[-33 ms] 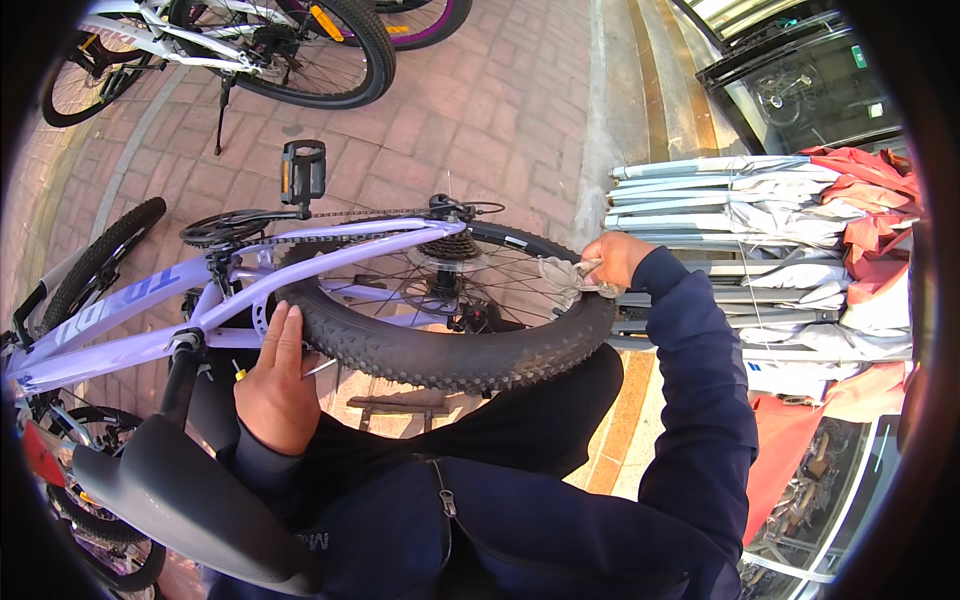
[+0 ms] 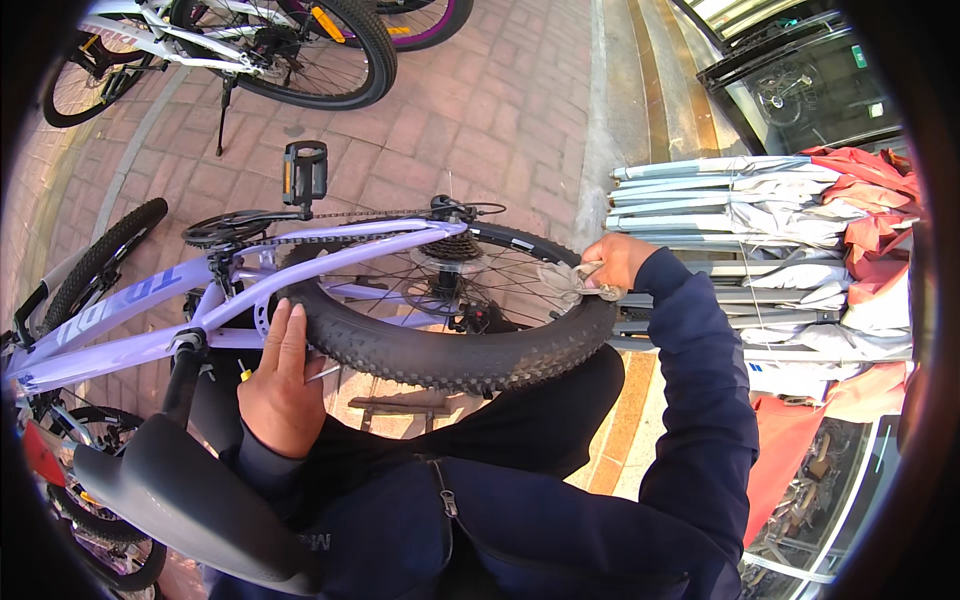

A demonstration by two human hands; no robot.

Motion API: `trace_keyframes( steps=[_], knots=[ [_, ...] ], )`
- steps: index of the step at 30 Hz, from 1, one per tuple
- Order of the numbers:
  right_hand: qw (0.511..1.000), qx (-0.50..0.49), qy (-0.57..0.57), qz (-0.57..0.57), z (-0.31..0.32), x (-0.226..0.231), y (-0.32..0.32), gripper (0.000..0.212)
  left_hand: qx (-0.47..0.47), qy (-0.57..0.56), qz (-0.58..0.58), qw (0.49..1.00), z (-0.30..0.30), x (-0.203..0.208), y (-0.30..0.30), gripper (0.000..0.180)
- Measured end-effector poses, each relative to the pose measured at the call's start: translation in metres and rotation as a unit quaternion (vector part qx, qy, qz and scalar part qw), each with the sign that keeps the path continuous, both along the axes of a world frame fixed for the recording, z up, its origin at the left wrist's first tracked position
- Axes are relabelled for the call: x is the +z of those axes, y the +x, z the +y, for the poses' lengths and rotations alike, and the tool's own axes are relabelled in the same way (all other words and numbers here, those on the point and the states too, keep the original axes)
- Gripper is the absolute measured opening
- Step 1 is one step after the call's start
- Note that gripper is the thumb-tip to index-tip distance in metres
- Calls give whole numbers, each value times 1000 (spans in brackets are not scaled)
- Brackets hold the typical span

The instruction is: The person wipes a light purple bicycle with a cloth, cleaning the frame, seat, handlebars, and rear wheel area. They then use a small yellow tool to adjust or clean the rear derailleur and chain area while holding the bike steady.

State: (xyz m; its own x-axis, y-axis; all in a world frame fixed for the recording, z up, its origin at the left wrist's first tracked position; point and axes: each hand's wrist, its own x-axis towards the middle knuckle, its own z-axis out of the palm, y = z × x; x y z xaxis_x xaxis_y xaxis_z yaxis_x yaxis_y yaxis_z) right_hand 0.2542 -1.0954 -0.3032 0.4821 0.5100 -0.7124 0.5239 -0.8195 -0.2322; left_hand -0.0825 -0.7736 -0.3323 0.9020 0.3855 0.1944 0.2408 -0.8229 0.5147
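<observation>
A lilac bicycle frame (image 2: 150,310) stands close in front of me, its rear wheel with a knobby black tyre (image 2: 450,355) across the middle. My left hand (image 2: 280,385) lies with straight fingers on the tyre's left end by the seat stays. A thin metal tool with a yellow end (image 2: 322,373) sticks out from under its palm. My right hand (image 2: 612,262) grips a grey rag (image 2: 570,280) pressed against the rim at the wheel's right end. The cassette (image 2: 455,245), chain and a black pedal (image 2: 305,172) sit above the wheel. The black saddle (image 2: 190,500) is at lower left.
Other bicycles (image 2: 290,60) are parked at the top left on the brick paving. A stack of folded grey frames with grey and red fabric (image 2: 770,230) lies to the right. A glass shopfront (image 2: 800,80) is at top right, a low wooden stool (image 2: 390,408) under the wheel.
</observation>
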Motion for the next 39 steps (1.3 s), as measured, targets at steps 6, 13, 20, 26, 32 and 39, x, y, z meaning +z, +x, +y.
trace_keyframes(
  steps=[6, 13, 20, 26, 32, 39],
  knots=[
    [994, 56, 82, 41, 19, 26, -30, 31, -195, -11, -36, 980, -49, 18, 11, 74],
    [998, 54, 29, 18, 12, 5, -15, 31, -112, -7, -9, 994, -34, 11, 19, 56],
    [995, 35, -18, -95, -4, -34, 11, 33, -11, -9, 43, 999, 0, -1, 4, 85],
    [1000, 23, -19, -4, 11, 3, -15, 30, -165, 2, -21, 986, -42, 15, 11, 75],
    [999, 31, 12, 7, 8, -1, -15, 28, -63, -5, 8, 998, -12, 1, 9, 62],
    [995, 52, -41, -77, -2, -39, 13, 31, -34, -10, 45, 998, -3, 1, 3, 82]
  ],
)
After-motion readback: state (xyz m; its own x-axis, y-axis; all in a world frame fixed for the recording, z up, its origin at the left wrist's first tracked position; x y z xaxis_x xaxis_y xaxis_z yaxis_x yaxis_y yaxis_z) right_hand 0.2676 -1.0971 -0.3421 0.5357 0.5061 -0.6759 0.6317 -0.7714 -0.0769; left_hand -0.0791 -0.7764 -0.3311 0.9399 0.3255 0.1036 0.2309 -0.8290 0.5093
